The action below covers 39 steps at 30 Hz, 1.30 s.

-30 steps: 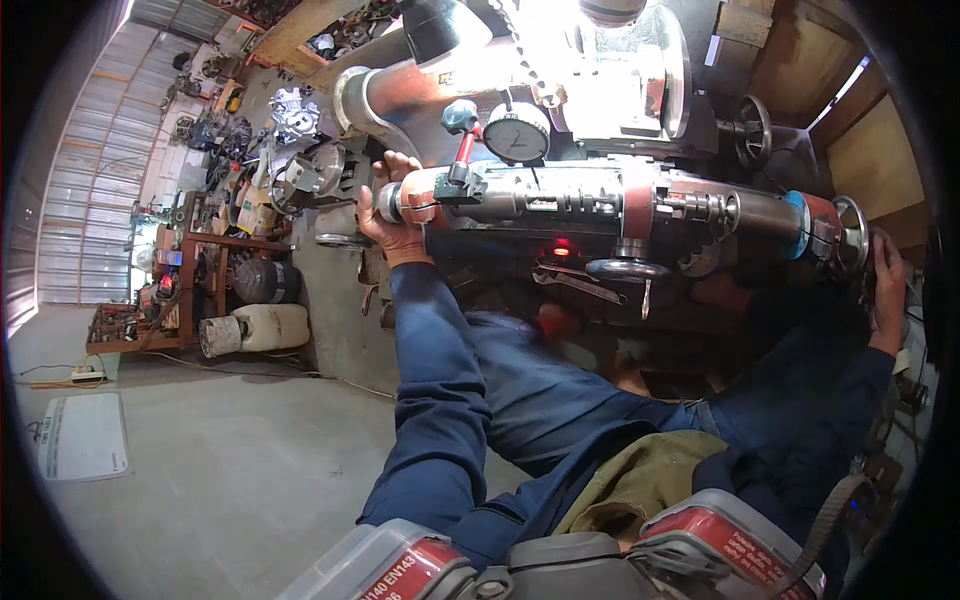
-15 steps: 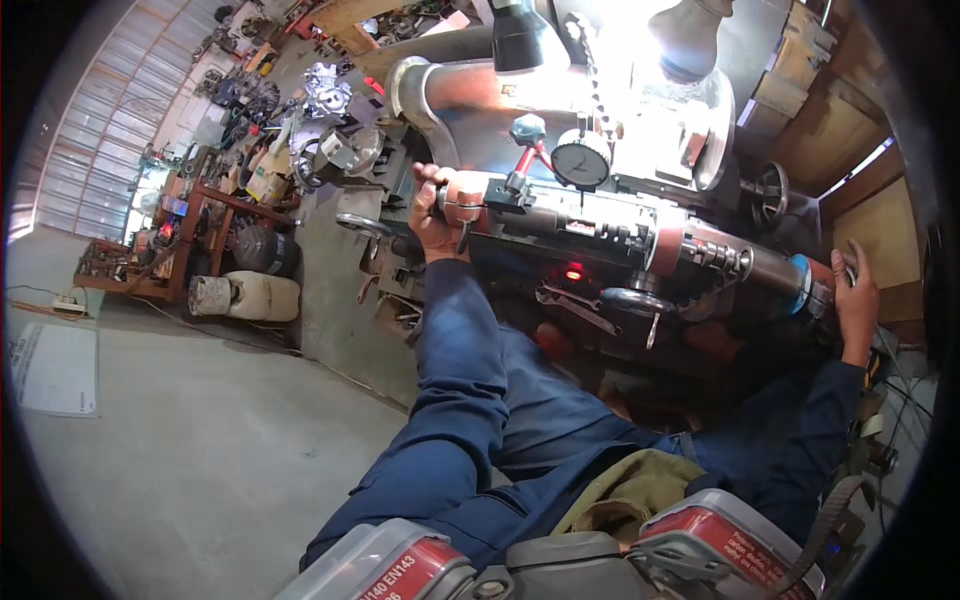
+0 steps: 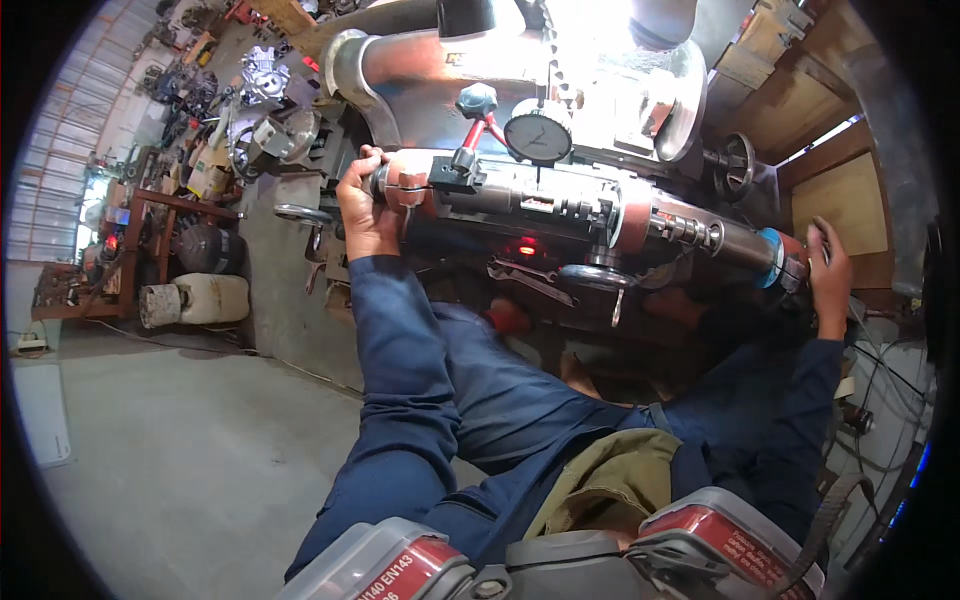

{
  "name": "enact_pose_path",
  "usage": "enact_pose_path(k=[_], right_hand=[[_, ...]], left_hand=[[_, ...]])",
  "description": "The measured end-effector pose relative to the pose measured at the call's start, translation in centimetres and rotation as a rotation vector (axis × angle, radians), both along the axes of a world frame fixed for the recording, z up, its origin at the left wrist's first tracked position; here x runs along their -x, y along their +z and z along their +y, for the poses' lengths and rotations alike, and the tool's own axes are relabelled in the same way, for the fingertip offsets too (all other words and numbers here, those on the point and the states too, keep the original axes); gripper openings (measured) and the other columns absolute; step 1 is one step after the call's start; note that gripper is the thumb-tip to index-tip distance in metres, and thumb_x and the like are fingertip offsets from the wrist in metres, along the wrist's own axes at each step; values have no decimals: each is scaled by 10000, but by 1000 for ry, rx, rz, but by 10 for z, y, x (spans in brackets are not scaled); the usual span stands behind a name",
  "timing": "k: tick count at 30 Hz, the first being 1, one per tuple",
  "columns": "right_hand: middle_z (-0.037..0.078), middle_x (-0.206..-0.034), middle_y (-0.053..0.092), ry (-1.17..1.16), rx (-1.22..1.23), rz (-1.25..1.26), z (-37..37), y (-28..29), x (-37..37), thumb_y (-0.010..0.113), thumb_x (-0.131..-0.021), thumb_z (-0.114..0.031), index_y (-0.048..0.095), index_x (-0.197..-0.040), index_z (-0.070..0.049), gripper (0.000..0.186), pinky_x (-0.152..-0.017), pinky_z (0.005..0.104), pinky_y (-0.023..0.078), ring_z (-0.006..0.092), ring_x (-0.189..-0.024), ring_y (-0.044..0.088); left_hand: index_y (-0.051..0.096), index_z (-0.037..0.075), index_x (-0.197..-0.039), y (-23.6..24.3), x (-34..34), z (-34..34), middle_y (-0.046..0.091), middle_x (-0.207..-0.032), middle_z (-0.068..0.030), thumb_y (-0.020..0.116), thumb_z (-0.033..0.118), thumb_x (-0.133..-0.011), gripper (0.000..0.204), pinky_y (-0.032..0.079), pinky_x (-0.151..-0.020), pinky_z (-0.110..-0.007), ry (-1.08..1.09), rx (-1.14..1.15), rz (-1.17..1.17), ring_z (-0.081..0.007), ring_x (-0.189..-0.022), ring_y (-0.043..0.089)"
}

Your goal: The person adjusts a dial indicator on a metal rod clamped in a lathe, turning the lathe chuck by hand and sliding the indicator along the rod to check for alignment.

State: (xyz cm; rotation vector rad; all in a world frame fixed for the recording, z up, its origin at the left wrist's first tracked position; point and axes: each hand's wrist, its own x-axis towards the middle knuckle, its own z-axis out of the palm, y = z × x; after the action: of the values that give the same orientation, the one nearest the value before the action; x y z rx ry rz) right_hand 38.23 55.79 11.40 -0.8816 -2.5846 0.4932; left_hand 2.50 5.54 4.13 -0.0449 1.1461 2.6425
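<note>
A long cylindrical machine assembly runs across in front of me, with a bare metal camshaft (image 3: 690,230) mounted in line with it. Wrapped around the end beside the left red-brown clamp housing (image 3: 412,180) is my left hand (image 3: 364,212), its fingers curled. At the far right end, next to a blue ring (image 3: 772,257), my right hand (image 3: 828,275) grips the dark end piece, its fingers partly hidden. Between my hands, a round dial indicator (image 3: 538,132) sits on a red-armed stand (image 3: 470,155) fixed to the assembly.
Several spanners (image 3: 535,282) lie below the assembly, near a handwheel (image 3: 600,277). Another handwheel (image 3: 735,167) is at the right and one (image 3: 303,214) at the left. A lamp (image 3: 662,20) hangs above. A gas cylinder (image 3: 195,301) lies on the floor at the left.
The whole view has shifted, so the machine appears further left and slightly higher. My left fingers, more outstretched before, now curl around the end. My right hand stays at its end.
</note>
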Motion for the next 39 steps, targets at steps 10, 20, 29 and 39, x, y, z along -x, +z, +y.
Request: enact_pose_path(k=[10,20,29,39], right_hand=[[58,-1058,652,-121,289,336,77,-55,-71,518,-1004,-348,637,-1122,-12,375,-873,281,448,166,-980,588],[30,-997,633,66,712,386,73,-87,-60,503,-988,-306,619,-1133,-26,336,-768,270,487,133,-893,597],[47,-1041,658,-78,663,257,106,-139,-116,617,-935,-261,633,-1112,-7,310,-790,285,491,136,-890,620],[79,-1099,650,8,618,186,58,-49,-121,587,-969,-275,627,-1158,9,344,-913,289,430,149,-1023,578]], left_hand=[[575,29,-940,-13,15,-30,649,-977,-132,529,210,-862,202,508,-863,-421,335,12,-186,-280,-927,623],[571,-20,-1005,-26,24,-26,652,-1025,-185,539,164,-845,246,528,-882,-445,191,-67,-183,-326,-962,641],[578,-2,-979,-18,18,-17,653,-1011,-170,534,168,-852,216,526,-880,-451,211,-52,-188,-315,-956,640],[575,-4,-968,-18,19,-19,652,-995,-170,536,144,-845,197,527,-868,-445,175,-49,-153,-312,-937,641]])
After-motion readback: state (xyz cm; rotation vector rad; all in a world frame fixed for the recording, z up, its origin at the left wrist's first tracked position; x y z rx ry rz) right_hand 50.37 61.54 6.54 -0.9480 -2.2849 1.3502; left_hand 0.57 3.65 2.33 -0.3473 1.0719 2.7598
